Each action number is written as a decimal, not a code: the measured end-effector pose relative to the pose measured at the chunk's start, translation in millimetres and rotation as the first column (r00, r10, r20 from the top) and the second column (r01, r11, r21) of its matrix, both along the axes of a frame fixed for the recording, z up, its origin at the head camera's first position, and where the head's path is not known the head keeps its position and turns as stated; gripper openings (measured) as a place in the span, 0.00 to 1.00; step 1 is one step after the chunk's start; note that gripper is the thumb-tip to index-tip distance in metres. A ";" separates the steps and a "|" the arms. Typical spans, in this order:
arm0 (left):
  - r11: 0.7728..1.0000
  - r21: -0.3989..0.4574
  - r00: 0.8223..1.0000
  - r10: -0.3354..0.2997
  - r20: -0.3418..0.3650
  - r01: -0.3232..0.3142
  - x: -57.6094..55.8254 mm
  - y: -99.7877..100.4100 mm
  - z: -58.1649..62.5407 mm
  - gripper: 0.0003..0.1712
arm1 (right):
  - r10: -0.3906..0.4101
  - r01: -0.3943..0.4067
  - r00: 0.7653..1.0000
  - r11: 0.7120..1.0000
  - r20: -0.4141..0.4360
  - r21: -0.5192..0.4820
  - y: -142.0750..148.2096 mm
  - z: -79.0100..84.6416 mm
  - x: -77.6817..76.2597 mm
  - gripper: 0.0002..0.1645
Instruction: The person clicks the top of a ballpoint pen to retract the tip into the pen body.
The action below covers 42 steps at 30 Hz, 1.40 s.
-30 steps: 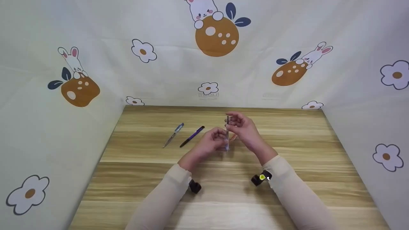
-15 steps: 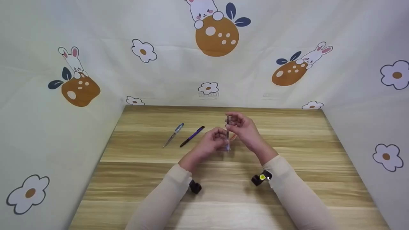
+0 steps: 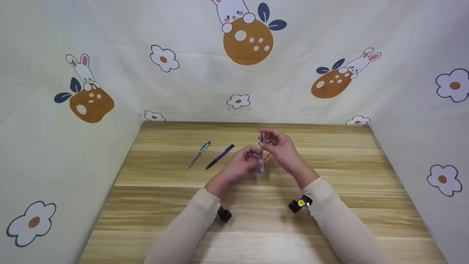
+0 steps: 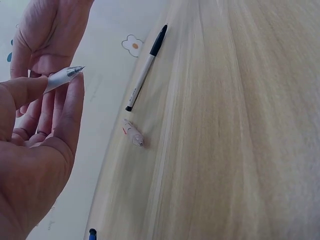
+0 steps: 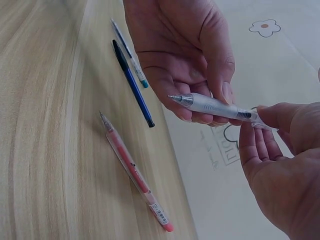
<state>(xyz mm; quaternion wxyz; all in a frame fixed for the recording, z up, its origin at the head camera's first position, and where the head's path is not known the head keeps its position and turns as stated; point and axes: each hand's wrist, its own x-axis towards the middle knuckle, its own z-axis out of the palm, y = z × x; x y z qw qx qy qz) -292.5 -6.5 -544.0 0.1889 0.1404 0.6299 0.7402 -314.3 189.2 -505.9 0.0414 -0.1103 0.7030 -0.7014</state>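
Note:
A clear pen with a whitish grip (image 3: 262, 167) is held upright between both hands in the head view. My left hand (image 3: 243, 161) pinches the grip near the metal tip, which is bare and points down. Higher up, the right hand (image 3: 280, 148) pinches the clear barrel near its top end. The right wrist view shows the same pen (image 5: 212, 106) from the side, left hand (image 5: 185, 50) at its grip and right hand (image 5: 285, 155) at its rear end. In the left wrist view the pen's tip (image 4: 75, 71) sticks out past the left thumb and forefinger.
Left of the hands lie a clear pen with a blue top (image 3: 199, 156) and a purple-blue pen (image 3: 220, 156). A pink pen (image 5: 132, 165) lies on the wooden table (image 3: 165, 220), mostly hidden in the head view. A white pen with a black cap (image 4: 146, 70) lies beyond it.
Both hands keep their hold on the pen and stay in nearly the same place. The pen's lower end shifts very slightly right.

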 end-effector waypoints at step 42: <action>0.995 -0.096 0.999 -0.014 -0.048 0.009 -4.2 -6.1 -3.7 0.14 | -0.004 0.022 0.993 0.989 -0.121 0.143 4.0 -10.2 -3.7 0.33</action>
